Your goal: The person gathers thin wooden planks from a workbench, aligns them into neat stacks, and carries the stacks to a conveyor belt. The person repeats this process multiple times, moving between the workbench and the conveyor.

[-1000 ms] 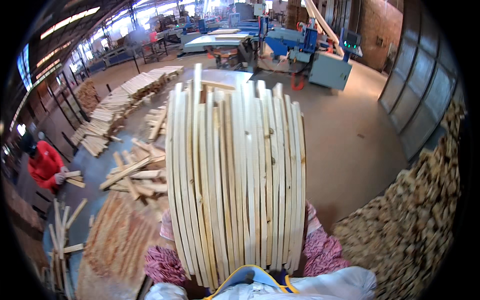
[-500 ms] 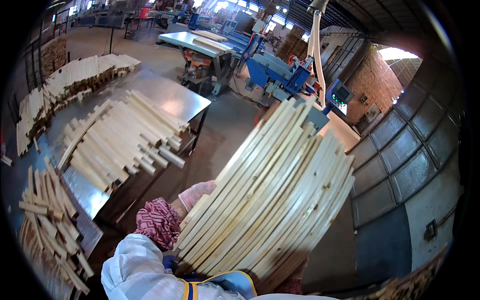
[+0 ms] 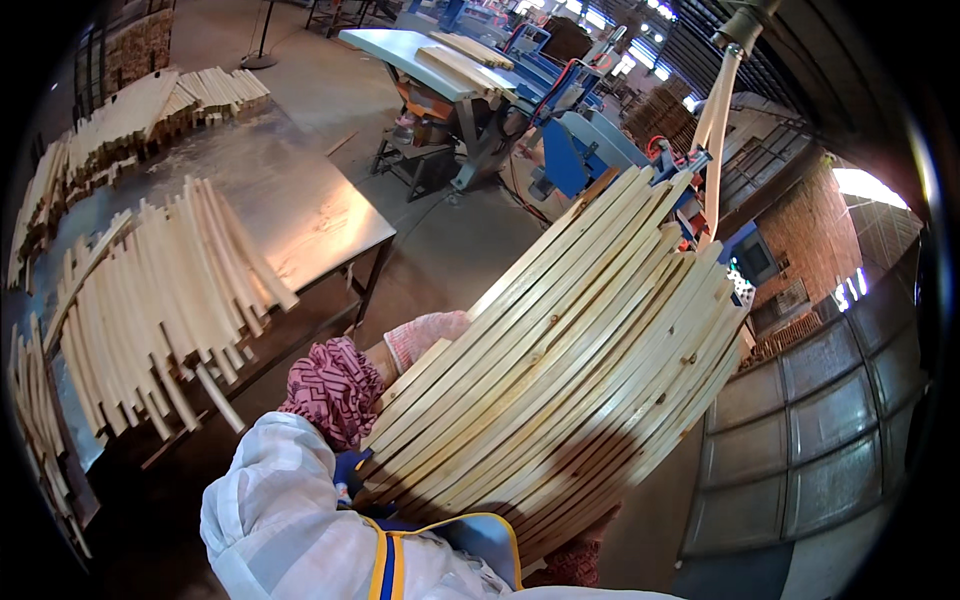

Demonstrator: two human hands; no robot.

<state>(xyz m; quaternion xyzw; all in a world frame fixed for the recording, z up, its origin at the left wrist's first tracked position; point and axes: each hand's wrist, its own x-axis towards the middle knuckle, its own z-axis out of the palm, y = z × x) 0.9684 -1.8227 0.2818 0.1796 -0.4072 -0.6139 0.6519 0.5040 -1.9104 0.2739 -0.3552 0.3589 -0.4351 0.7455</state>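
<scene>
In front of my body a wide stack of pale wooden strips [image 3: 550, 370] is held up at a slant, its far ends uneven. My left hand [image 3: 425, 338], in a pinkish knit glove, is closed round the left edge of the stack, the fingers partly hidden by the wood. A patterned red sleeve cover [image 3: 335, 390] wraps that wrist. Below the lower right edge of the stack shows the patterned right cuff [image 3: 575, 565]; the stack covers my right hand's fingers. The near end rests close against a blue apron with yellow trim [image 3: 490, 540].
To the left, a metal-topped table [image 3: 320, 225] carries a spread of wooden strips [image 3: 150, 310] and a longer pile [image 3: 130, 115] behind. Ahead stand a white-topped bench [image 3: 400, 55] and a blue machine [image 3: 580, 155]. A paned metal partition [image 3: 820, 420] rises at right.
The view has swung, with the table and its strips shifting left and the machine shifting right. The stack stays in my hold, close to my body.
</scene>
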